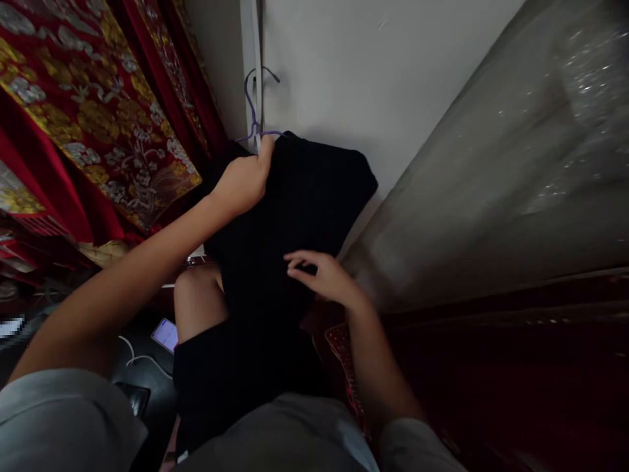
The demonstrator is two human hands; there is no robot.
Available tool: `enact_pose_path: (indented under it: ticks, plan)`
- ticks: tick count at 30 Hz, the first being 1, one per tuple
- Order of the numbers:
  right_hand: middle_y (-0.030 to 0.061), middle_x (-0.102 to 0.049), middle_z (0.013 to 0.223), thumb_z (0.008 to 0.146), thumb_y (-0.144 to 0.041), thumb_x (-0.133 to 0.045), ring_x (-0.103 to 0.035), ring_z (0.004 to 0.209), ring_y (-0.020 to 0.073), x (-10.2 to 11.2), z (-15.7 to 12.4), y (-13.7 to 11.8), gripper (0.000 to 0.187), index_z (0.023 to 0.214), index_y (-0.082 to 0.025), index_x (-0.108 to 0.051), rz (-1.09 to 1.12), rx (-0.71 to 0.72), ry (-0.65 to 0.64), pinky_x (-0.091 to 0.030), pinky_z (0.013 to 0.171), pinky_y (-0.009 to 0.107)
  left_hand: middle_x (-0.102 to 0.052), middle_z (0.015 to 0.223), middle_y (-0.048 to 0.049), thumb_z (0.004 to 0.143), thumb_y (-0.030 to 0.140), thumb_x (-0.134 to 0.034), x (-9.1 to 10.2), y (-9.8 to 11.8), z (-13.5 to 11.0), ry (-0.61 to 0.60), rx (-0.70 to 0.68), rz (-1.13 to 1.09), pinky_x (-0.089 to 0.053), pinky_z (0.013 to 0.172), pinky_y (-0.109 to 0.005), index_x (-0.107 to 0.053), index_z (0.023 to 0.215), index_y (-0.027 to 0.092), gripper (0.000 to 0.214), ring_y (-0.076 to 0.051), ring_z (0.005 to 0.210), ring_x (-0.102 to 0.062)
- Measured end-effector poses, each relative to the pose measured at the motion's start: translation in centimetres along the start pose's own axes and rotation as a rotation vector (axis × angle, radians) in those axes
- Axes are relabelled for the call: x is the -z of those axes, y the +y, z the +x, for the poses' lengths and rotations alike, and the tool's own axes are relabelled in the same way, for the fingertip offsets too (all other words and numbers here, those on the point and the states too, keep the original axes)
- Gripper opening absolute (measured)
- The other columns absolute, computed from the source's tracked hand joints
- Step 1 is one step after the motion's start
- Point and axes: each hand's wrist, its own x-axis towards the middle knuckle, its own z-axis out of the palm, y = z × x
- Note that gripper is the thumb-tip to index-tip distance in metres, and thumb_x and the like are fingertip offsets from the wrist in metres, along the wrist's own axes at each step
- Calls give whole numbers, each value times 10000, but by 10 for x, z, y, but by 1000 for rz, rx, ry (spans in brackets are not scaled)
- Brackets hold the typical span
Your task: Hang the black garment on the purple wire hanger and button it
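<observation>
A black garment [314, 190], which looks like a shirt, hangs on a thin purple hanger [252, 98]. My left hand [246, 178] is closed at the garment's neck, just below the hanger's hook, with the thumb up against the hanger's base. The fingers of that hand are turned away from me and partly hidden. Over the lower part of the garment is my right hand [322, 275], its fingers apart and slightly bent, holding nothing. The garment's lower end merges with my dark shorts, so its hem cannot be made out.
Red curtains [93, 111] with gold and silver embroidery hang on the left. A white wall [373, 72] with a pale strip [259, 39] stands ahead. Plastic-covered grey surface [491, 170] rises at right. Below left lie a lit phone [166, 334] and a white cable [147, 358].
</observation>
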Motion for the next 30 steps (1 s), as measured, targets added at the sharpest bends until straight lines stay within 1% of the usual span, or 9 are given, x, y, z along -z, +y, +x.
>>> enact_pose_path:
  ticks: [3, 5, 9, 13, 20, 23, 25, 28, 30]
  plan:
    - [40, -753, 1006, 968, -357, -636, -704, 949, 210, 22, 48, -30, 426, 1386, -277, -641, -29, 199, 265, -571, 908, 392, -743, 984, -142, 974, 101, -400, 2, 3, -9, 72, 33, 4, -539, 931, -399, -347, 1529, 50, 559, -296, 997, -738]
    - [33, -743, 1027, 994, -360, -614, -688, 923, 201, 27, 85, -52, 447, 1435, -293, -595, -65, 302, 335, -572, 882, 374, -739, 1014, -168, 974, 111, -416, 4, 2, -13, 63, 52, -5, -546, 915, -429, -354, 1516, 46, 549, -314, 985, -739]
    - [24, -695, 885, 1011, -380, -609, -665, 861, 203, 22, 141, -72, 203, 1132, -251, -709, -164, 388, 381, -556, 863, 369, -735, 976, -101, 1029, 187, -454, -6, -2, -18, 182, 75, -396, -560, 878, -385, -426, 1442, 178, 413, -256, 932, -740]
    - [17, -637, 796, 1007, -380, -625, -648, 862, 201, 15, 154, -71, 175, 928, -230, -667, -199, 448, 379, -538, 870, 364, -730, 934, -40, 1047, 234, -473, -25, -10, -20, 230, 193, -873, -569, 762, -316, -369, 1472, 254, 437, -188, 777, -737]
    - [34, -649, 900, 1043, -405, -550, -632, 917, 203, 5, 155, -72, 238, 890, -235, -617, -194, 516, 452, -531, 919, 373, -724, 861, 7, 974, 192, -464, -38, -13, -6, 176, 354, -1236, -562, 661, -260, -144, 1665, 295, 768, -168, 678, -739]
    - [24, -632, 863, 1060, -399, -510, -632, 855, 188, 6, 161, -82, 257, 884, -236, -601, -158, 553, 549, -534, 871, 356, -742, 865, 0, 960, 192, -473, -48, -5, -7, 155, 405, -1260, -553, 626, -245, -134, 1685, 293, 807, -160, 645, -727]
    - [11, -612, 839, 1070, -362, -489, -615, 791, 166, 19, 164, -91, 241, 890, -238, -590, -88, 558, 699, -527, 814, 326, -758, 864, -18, 932, 165, -458, -59, -1, -19, 66, 433, -1203, -555, 607, -250, -124, 1698, 266, 842, -153, 598, -699]
    - [-4, -567, 811, 1059, -240, -493, -565, 719, 132, 55, 160, -96, 207, 865, -225, -560, 96, 494, 1003, -491, 729, 275, -764, 834, -24, 910, 127, -409, -76, 0, -48, -98, 409, -951, -586, 666, -297, -128, 1713, 274, 864, -152, 564, -666]
    - [-18, -518, 772, 1042, -167, -494, -537, 698, 116, 83, 149, -86, 221, 830, -209, -540, 261, 366, 1109, -462, 709, 254, -780, 888, -34, 931, 143, -400, -80, -1, -63, -143, 364, -681, -599, 771, -351, -144, 1714, 317, 841, -177, 643, -696]
